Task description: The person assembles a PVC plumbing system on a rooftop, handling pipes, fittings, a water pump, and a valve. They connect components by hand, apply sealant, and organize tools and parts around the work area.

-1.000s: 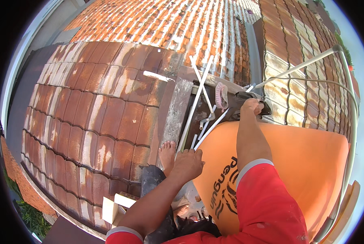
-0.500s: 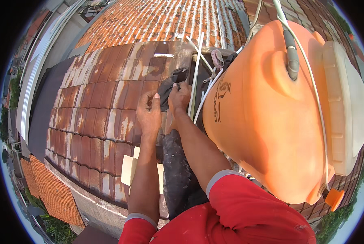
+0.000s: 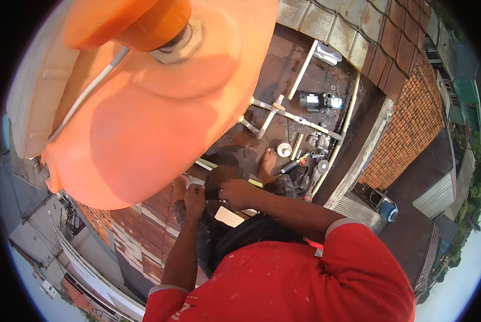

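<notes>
Both my hands are in front of my body, close together, with a thin dark cloth (image 3: 224, 178) spread between them. My left hand (image 3: 194, 199) is closed, its fingers pinched at the cloth's left side. On the other side my right hand (image 3: 237, 194) grips the cloth with bent fingers. A bare foot (image 3: 267, 165) shows just beyond my right hand. Below the cloth lies a pale, flat piece (image 3: 229, 216), partly hidden by my dark clothing. What my fingertips press on is hard to make out.
A large orange water tank (image 3: 160, 123) fills the upper left. Beyond my hands, pale pipes (image 3: 302, 120) cross a dark, wet surface with a black pump (image 3: 318, 101), a round can (image 3: 284, 149) and several tools (image 3: 316, 170). Tiled roofing (image 3: 353, 40) slopes at the far right.
My view has swung right, so the tank now stands at the left and the pipes and pump have come into view. The dark cloth stays at my hands, now spread between them.
</notes>
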Available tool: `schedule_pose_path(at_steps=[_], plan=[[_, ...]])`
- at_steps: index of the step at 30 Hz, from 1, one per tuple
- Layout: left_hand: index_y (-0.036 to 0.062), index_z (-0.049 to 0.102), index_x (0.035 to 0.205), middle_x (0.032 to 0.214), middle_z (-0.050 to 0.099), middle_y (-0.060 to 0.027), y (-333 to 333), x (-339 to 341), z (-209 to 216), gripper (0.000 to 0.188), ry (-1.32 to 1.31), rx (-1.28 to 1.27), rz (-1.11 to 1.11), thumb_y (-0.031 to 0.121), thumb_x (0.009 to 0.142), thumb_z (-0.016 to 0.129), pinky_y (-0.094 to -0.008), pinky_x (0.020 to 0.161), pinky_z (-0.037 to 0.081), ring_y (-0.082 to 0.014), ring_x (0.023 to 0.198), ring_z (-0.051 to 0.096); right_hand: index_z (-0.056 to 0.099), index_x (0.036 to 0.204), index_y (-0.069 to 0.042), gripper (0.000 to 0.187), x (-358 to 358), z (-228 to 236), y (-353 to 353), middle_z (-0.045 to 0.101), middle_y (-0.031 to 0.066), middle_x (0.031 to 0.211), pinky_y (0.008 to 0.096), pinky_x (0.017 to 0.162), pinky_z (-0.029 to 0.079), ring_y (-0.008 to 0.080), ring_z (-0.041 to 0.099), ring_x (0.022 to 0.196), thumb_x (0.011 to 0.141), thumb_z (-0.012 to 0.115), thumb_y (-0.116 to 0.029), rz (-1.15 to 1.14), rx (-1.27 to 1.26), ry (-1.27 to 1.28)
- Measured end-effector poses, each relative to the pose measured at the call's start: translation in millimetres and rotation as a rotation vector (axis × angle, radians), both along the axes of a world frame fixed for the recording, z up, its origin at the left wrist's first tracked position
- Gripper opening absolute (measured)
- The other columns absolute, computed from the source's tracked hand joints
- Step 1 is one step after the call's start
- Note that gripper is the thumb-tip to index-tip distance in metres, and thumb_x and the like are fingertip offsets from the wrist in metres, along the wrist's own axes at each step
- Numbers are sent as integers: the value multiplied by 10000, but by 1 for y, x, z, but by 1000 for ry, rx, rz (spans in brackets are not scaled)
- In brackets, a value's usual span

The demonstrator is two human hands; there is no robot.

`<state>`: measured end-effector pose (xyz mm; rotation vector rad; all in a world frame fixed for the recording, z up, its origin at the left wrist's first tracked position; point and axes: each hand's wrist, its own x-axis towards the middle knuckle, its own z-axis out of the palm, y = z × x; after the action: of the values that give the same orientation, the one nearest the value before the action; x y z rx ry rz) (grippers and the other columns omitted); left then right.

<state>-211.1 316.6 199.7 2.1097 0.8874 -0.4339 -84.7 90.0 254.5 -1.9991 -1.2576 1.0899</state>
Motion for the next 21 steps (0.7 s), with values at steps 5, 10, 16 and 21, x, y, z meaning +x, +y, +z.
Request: schedule_pose_path(at_steps=[5, 10, 16, 21], plan=[[-18, 671, 1131, 970, 755, -59, -110, 132, -47, 242, 5, -463, -178, 93, 977, 823, -274, 759, 517, -99, 866, 660, 790, 984, -86, 155, 10, -40, -158, 694, 117, 1116, 480, 1020, 553, 344, 661, 1172, 869, 786, -189, -477, -86, -114], [-14, 727, 1071, 970, 749, -146, -242, 234, -110, 260, 108, -246, -833, 144, 914, 862, -421, 811, 549, -286, 882, 712, 811, 1020, -111, 152, 8, -94, -278, 670, 103, 1149, 442, 1026, 554, 333, 635, 1189, 920, 702, -142, -859, -272, -116], [-22, 764, 1019, 898, 732, -51, -395, 294, -225, 283, -108, -403, -1002, 260, 1009, 783, -341, 863, 508, -188, 886, 658, 781, 1028, -76, 142, -20, -199, -372, 678, 83, 1183, 472, 1033, 555, 347, 628, 1186, 887, 783, -95, -1302, -269, -145], [-31, 738, 1287, 791, 620, 19, -487, 293, -302, 330, 324, -840, -793, 244, 1120, 668, -291, 876, 488, -107, 808, 584, 779, 1020, -82, 160, -34, -296, -441, 721, 65, 1145, 479, 1030, 530, 359, 644, 1151, 884, 827, -151, -1380, -408, -245]])
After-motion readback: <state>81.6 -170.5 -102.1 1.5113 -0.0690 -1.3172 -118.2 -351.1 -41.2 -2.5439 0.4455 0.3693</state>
